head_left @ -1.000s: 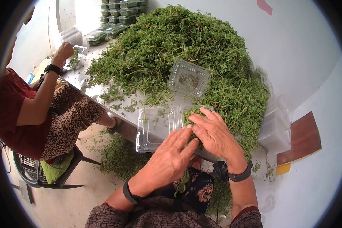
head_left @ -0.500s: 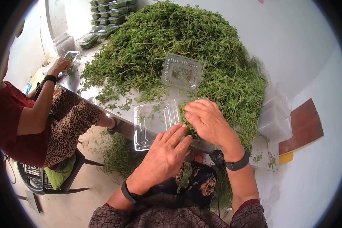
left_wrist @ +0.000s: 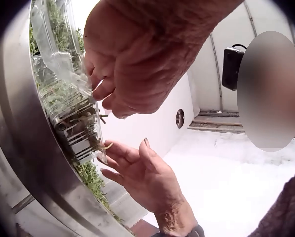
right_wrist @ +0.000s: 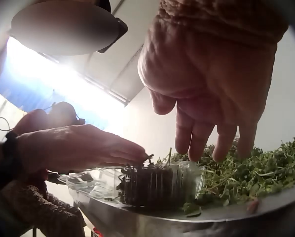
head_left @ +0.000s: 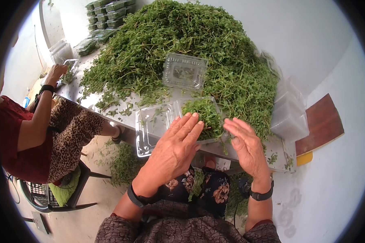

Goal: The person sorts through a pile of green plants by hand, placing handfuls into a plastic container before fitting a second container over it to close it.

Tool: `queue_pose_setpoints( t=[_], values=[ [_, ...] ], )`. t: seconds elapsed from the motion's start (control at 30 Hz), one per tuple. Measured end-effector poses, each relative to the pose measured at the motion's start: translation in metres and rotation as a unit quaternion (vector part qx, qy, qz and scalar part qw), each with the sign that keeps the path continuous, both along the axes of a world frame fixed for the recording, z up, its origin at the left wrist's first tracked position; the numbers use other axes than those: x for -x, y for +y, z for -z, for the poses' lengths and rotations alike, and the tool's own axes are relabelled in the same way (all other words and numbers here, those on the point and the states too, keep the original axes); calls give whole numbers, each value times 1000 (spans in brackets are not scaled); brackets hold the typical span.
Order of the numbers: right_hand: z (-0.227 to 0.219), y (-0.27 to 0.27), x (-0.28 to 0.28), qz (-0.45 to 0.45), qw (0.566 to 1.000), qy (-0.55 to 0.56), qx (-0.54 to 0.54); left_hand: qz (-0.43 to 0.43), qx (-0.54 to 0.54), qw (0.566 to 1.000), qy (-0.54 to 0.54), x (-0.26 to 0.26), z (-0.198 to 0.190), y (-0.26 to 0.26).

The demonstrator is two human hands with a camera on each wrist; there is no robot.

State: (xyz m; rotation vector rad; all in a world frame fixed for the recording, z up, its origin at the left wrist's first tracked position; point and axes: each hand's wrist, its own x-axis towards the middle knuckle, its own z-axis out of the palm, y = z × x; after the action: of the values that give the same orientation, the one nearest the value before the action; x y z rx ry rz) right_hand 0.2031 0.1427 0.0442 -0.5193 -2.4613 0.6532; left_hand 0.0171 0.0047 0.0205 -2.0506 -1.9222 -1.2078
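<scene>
Clear plastic clamshell (head_left: 178,121), heaped with herbs (head_left: 202,112) at frame centre, lies under the flat-fingered left hand (head_left: 175,148) while the right hand (head_left: 247,146) hovers open beside it; overfilled sprigs may spill out.

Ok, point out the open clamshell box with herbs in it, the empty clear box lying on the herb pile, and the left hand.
open clamshell box (head_left: 150,125), head view, on its clear lid half.
empty clear box (head_left: 184,71), head view, on its ribbed base.
left hand (head_left: 174,148), head view, on the back of the hand.
</scene>
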Motion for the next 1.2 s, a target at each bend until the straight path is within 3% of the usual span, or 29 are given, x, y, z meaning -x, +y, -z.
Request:
queue_pose_setpoints(
  t=[0.13, 0.33, 0.57, 0.87, 0.93, 1.1, 1.2],
  values=[
    [13, -8, -1, 1, 1000, -11, -2, -2, 31, 999, 28, -2, 7, 10],
    [13, -16, 13, 41, 987, -45, -150, 1, 29, 996, 80, -5, 10, 20],
    [20, -10, 29, 43, 982, -57, -173, 6, 29, 997, 70, -2, 12, 23],
    [7, -2, 10, 47, 990, 21, -131, 30, -29, 999, 1, 15, 7, 3],
    [14, 5, 11, 83, 991, 62, -85, -36, -60, 997, -21, 18, 5, 5],
    [16, 4, 20, 82, 996, 37, -26, -72, -11, 997, -13, 18, 8, 17],
    [17, 6, 26, 63, 998, 7, -26, -35, 30, 999, -14, 14, 9, 24]
  ],
)
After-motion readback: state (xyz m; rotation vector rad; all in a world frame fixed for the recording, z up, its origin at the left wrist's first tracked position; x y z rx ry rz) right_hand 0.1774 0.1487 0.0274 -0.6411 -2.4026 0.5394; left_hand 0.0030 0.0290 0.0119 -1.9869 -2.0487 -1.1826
